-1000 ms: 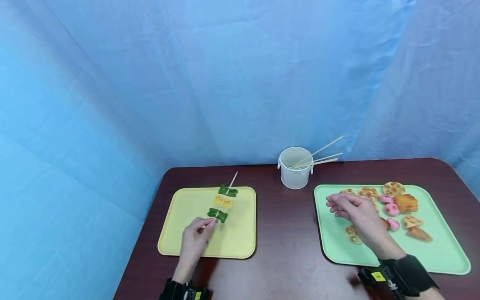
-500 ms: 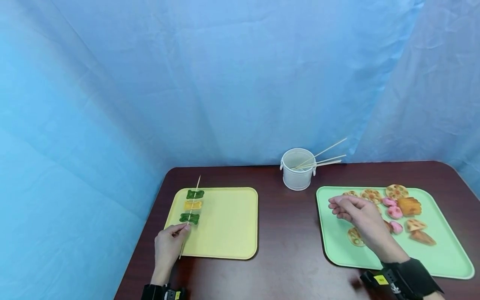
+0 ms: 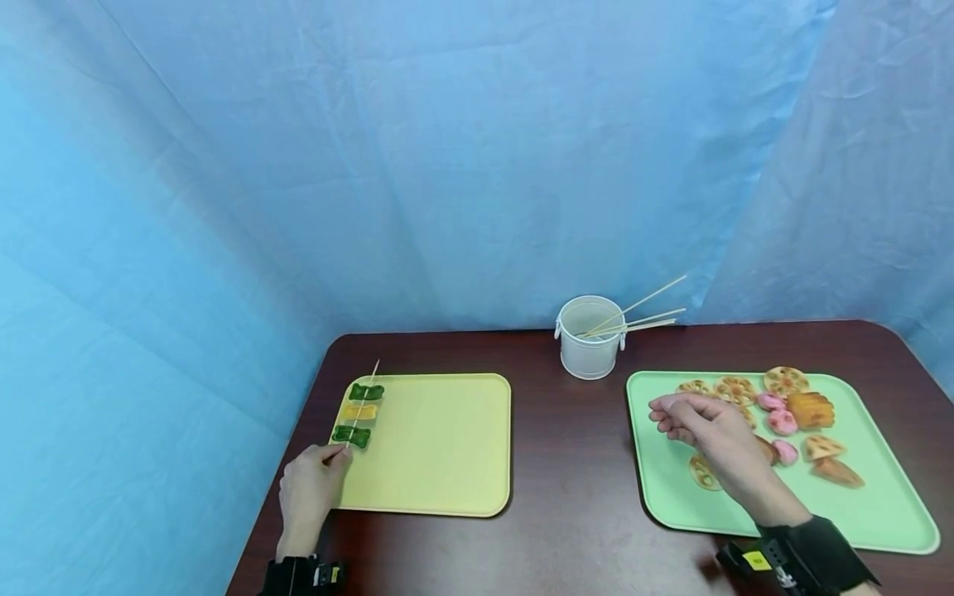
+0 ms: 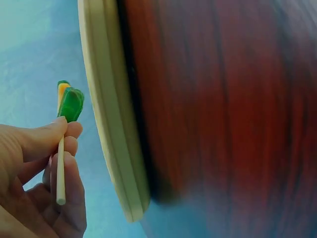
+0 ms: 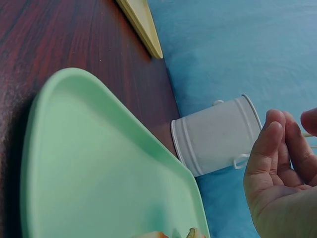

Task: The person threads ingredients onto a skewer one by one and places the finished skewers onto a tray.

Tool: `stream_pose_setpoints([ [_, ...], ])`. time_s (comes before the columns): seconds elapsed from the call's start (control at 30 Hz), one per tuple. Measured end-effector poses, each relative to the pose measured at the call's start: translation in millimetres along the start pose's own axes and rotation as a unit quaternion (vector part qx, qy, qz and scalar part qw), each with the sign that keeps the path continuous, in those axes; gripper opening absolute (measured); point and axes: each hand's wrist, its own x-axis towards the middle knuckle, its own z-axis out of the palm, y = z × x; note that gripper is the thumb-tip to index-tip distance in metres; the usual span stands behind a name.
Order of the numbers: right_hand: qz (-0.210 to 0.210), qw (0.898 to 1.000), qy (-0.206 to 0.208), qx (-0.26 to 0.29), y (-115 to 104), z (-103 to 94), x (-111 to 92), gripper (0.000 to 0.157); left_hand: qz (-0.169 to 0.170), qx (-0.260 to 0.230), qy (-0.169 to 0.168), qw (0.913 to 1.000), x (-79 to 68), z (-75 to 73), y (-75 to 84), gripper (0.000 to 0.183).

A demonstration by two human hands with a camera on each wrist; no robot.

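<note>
In the head view my left hand (image 3: pixel 307 497) pinches a wooden skewer (image 4: pixel 61 171) between thumb and fingers, near its lower part. On it are a green piece (image 3: pixel 367 392), a yellow piece (image 3: pixel 359 411) and another green piece (image 3: pixel 352 436), which look like bell pepper. The loaded skewer appears over the left side of the yellow tray (image 3: pixel 440 447). My right hand (image 3: pixel 719 447) hovers above the green tray (image 3: pixel 887 520) with loosely bent fingers and holds nothing. The right wrist view shows a gap between its thumb and fingers.
A white bucket (image 3: pixel 588 356) with several bare skewers (image 3: pixel 648 319) stands at the back between the trays. Lotus-root-like slices (image 3: pixel 786 381), pink pieces (image 3: pixel 782 422), a golden-brown piece (image 3: pixel 811 410) and brown wedges (image 3: pixel 836 472) lie on the green tray.
My left hand has carried the loaded skewer leftward across the yellow tray to its left side and turned it more upright in view. The right hand stays nearly still above the green tray.
</note>
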Motion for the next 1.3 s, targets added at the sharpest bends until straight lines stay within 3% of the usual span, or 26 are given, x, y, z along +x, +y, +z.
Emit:
stream_pose_setpoints([
  [0.13, 0.008, 1.0, 0.0, -0.023, 0.2, 1.0, -0.3, 0.048, -0.006, 0.016, -0.017, 0.9997, 1.8, -0.6, -3.2, 0.024],
  [0.37, 0.008, 1.0, 0.0, -0.029, -0.3, 1.1, -0.7, 0.044, -0.008, 0.018, -0.017, 0.9997, 5.2, -0.6, -4.7, 0.024],
  [0.73, 0.019, 0.999, -0.009, -0.043, 0.0, -1.4, -0.6, 0.046, -0.03, 0.02, -0.058, 0.9976, 8.0, 2.7, -3.9, 0.026],
  [1.0, 0.018, 0.999, -0.008, -0.036, 0.2, -1.8, -0.5, 0.048, -0.037, 0.02, -0.082, 0.9957, 5.7, -5.8, -1.0, 0.026],
  [1.17, 0.01, 0.997, -0.002, -0.074, -4.2, -6.0, -2.5, 0.052, -0.016, 0.019, -0.033, 0.9991, 3.4, -17.1, 13.1, 0.029],
  [1.3, -0.011, 0.99, 0.016, -0.137, -11.6, -10.2, -4.3, 0.048, 0.038, -0.031, 0.036, 0.9982, 2.1, -21.8, 34.9, 0.03],
])
